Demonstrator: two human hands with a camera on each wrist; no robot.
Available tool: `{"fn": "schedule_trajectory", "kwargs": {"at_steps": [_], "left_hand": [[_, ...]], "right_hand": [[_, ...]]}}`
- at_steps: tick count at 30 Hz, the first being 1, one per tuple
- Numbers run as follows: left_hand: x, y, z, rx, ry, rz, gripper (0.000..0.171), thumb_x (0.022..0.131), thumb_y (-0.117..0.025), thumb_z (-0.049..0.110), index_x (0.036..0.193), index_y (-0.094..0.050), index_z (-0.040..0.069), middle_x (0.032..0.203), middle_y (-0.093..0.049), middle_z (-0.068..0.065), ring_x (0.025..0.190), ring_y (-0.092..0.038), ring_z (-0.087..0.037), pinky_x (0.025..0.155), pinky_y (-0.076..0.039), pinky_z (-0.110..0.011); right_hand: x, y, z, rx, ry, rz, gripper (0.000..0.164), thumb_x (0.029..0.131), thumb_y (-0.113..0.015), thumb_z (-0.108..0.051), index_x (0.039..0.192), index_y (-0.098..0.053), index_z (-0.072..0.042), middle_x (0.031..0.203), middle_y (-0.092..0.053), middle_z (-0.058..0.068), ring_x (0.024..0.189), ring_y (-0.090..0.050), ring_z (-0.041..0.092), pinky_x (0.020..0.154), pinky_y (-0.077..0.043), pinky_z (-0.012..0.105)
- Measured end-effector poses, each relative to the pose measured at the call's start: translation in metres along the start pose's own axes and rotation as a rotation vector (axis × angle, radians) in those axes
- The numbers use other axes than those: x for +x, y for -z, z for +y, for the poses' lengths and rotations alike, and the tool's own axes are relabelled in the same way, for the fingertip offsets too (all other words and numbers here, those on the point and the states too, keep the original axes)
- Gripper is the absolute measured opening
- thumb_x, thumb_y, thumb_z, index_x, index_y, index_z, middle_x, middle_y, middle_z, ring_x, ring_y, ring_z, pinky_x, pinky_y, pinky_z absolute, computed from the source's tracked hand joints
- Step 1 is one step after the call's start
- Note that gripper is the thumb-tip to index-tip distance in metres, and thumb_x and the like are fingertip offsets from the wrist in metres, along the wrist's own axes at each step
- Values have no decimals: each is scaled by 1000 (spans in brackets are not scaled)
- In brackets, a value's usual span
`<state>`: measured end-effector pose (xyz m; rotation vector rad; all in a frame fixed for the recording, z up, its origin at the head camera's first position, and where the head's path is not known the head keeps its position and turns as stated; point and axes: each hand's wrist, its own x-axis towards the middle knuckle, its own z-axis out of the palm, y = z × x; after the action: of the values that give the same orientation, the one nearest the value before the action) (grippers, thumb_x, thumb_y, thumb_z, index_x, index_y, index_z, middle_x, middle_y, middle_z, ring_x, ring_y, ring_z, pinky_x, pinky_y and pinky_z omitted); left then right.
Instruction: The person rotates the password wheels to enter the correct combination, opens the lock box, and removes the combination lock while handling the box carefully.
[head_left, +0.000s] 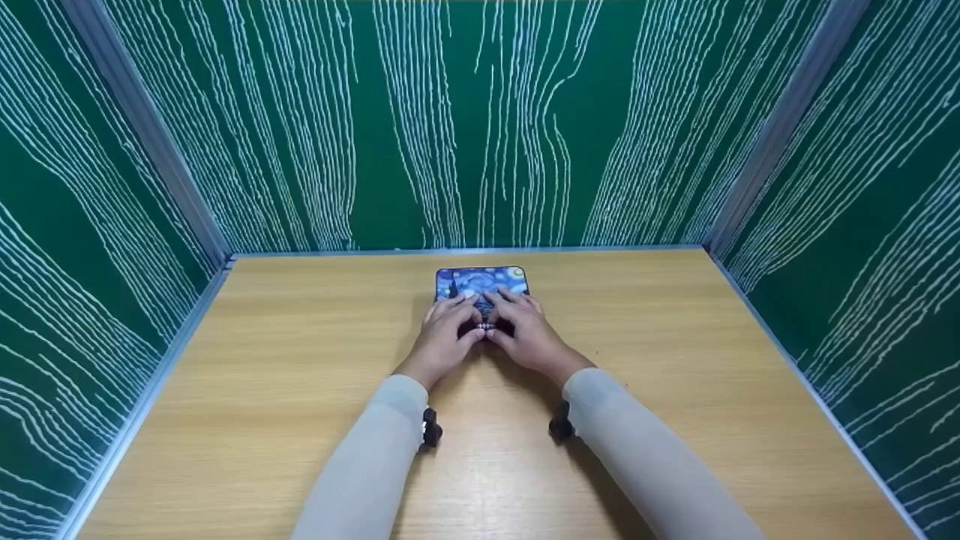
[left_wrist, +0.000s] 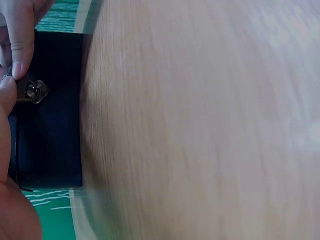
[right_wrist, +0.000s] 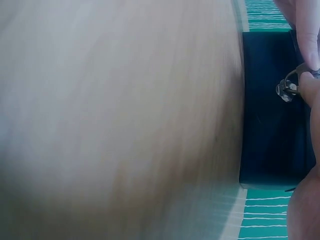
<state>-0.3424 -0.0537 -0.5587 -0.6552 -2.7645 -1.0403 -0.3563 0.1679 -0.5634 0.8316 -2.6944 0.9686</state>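
Observation:
A box (head_left: 480, 279) with a blue swirling night-sky picture on its lid sits near the table's back edge. Its dark front (left_wrist: 50, 145) carries a metal clasp (left_wrist: 37, 91). Through the clasp hangs the bent shackle of a small padlock (head_left: 485, 326), mostly covered by fingers. Thumb and finger of my left hand (head_left: 444, 339) pinch the padlock from the left. From the other side my right hand (head_left: 527, 334) pinches it too, with the shackle (right_wrist: 289, 79) showing beside the thumb. Other fingers of both hands lie over the lid's front part.
The box stands on a wooden table (head_left: 300, 360). Behind it rises a green wall (head_left: 382, 150) with white wavy lines, and similar panels flank both sides. Dark wrist devices (head_left: 431, 429) are worn at the sleeves.

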Motion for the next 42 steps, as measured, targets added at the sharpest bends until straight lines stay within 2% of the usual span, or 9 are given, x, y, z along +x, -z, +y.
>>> {"fn": "schedule_trajectory", "kwargs": {"at_steps": [9,16,22,28,35,42], "left_hand": [[0,-1,-1,11,-5,-2,20,111,-73,28,125,-72,14,177,-53,-7,172,-39,-32,147,-15,-58],[0,-1,-2,7,-3,1,13,112,-72,26,120,-71,16,178,-52,-4,172,-39,-31,147,-14,-58],[0,0,-1,13,9,-13,15,113,-70,29,122,-72,17,180,-49,-2,173,-37,-30,147,-12,-57],[-1,0,-1,3,-13,8,15,112,-70,27,120,-71,14,177,-53,-5,171,-40,-32,146,-16,-59],[-1,0,0,-34,18,12,13,111,-72,25,121,-71,17,178,-52,-5,172,-38,-34,146,-17,-62],[0,1,0,-14,39,-15,14,112,-71,29,122,-71,19,181,-48,0,174,-34,-31,146,-17,-60]], "right_hand": [[0,0,0,-1,-7,-4,8,110,-77,-19,115,-71,-16,178,-52,5,174,-34,39,143,-14,72],[0,0,-1,-7,-34,-20,7,111,-76,-25,114,-70,-21,179,-49,0,175,-32,35,144,-12,69],[-1,-1,-1,-6,-37,-17,7,111,-76,-25,113,-70,-22,179,-49,0,175,-32,35,144,-12,70],[-1,0,-2,3,-9,-2,10,109,-78,-20,115,-71,-15,177,-52,6,173,-35,38,144,-14,71],[-1,1,-3,2,-30,-9,8,110,-77,-20,115,-71,-17,179,-50,3,175,-33,36,144,-13,71],[-1,2,-3,4,-46,-18,8,110,-77,-21,115,-70,-19,180,-49,1,176,-31,35,144,-12,71]]}}
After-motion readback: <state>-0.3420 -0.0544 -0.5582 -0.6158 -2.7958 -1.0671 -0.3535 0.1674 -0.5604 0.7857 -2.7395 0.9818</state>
